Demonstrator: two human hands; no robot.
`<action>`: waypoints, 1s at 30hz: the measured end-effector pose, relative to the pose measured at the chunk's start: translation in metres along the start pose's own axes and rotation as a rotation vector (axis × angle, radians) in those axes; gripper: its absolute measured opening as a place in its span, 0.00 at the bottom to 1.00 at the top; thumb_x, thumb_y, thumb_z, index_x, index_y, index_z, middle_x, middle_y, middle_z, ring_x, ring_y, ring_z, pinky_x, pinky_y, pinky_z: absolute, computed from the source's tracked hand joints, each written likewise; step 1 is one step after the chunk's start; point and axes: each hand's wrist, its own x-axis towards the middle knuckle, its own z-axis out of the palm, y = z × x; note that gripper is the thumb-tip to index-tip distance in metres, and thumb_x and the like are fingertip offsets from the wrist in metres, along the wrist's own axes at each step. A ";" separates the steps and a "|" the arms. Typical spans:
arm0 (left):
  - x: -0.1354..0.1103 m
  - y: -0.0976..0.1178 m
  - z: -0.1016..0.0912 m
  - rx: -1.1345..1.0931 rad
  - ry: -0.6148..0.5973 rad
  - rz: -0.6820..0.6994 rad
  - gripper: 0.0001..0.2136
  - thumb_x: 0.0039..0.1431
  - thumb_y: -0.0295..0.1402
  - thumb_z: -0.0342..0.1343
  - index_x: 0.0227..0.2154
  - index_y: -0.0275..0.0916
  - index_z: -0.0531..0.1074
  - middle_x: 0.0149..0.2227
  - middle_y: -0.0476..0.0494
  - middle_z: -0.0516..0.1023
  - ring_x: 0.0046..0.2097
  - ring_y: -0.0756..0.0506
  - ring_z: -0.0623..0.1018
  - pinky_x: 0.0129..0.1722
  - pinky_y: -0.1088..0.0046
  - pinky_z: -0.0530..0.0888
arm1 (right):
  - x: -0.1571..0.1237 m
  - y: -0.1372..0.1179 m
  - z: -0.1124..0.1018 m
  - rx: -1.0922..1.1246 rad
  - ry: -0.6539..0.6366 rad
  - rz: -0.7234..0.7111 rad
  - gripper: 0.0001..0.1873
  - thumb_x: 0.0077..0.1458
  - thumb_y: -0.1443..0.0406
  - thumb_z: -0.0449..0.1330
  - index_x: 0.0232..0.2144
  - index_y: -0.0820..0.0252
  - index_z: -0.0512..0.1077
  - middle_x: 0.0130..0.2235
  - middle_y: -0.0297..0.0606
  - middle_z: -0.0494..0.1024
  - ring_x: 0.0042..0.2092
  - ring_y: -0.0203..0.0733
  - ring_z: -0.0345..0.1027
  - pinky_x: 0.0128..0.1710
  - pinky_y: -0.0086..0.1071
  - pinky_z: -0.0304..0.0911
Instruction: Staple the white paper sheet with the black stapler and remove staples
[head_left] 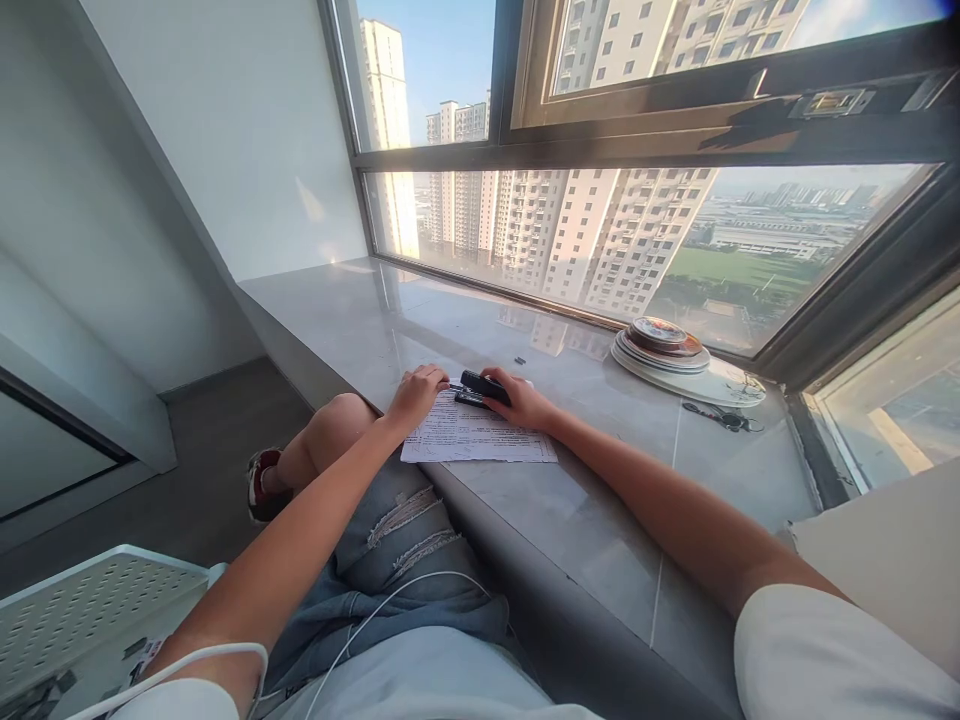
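Observation:
A black stapler point(486, 385) lies over the top part of a printed sheet of paper point(472, 435), its upper arm lifted apart from its base. My right hand point(521, 402) is closed around the stapler's rear end. At the front end, my left hand point(420, 393) has its fingers pinched together close to the stapler. Whatever is between those fingertips is too small to make out. The paper rests on the grey tiled windowsill point(592, 400), with its lower edge by the sill's front edge. A small dark piece point(520, 360) lies just beyond the stapler.
To the right, a stack of round plates or discs point(664, 355) stands against the window. Keys on a ring point(724, 417) lie in front of it. A white perforated basket point(97, 610) is at the lower left, and a white cable point(390, 597) crosses my lap.

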 end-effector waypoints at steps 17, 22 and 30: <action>-0.001 -0.003 -0.001 -0.223 0.019 -0.094 0.16 0.53 0.27 0.66 0.46 0.44 0.81 0.48 0.40 0.83 0.53 0.35 0.78 0.56 0.57 0.72 | 0.000 0.001 -0.001 0.022 -0.002 0.003 0.23 0.64 0.57 0.57 0.59 0.52 0.61 0.47 0.42 0.80 0.42 0.47 0.74 0.41 0.37 0.67; -0.014 0.002 -0.006 -0.291 0.036 -0.330 0.20 0.51 0.26 0.64 0.49 0.41 0.78 0.44 0.38 0.84 0.49 0.36 0.82 0.51 0.61 0.76 | 0.000 0.001 -0.001 0.027 0.001 0.011 0.23 0.64 0.57 0.58 0.59 0.52 0.61 0.48 0.42 0.80 0.43 0.47 0.74 0.42 0.37 0.67; -0.007 0.047 -0.006 -0.467 -0.030 -0.169 0.32 0.47 0.17 0.59 0.57 0.45 0.69 0.40 0.43 0.85 0.52 0.38 0.82 0.53 0.63 0.76 | 0.001 0.005 0.002 0.041 -0.006 -0.024 0.23 0.64 0.57 0.56 0.59 0.53 0.59 0.47 0.42 0.80 0.41 0.46 0.73 0.42 0.36 0.66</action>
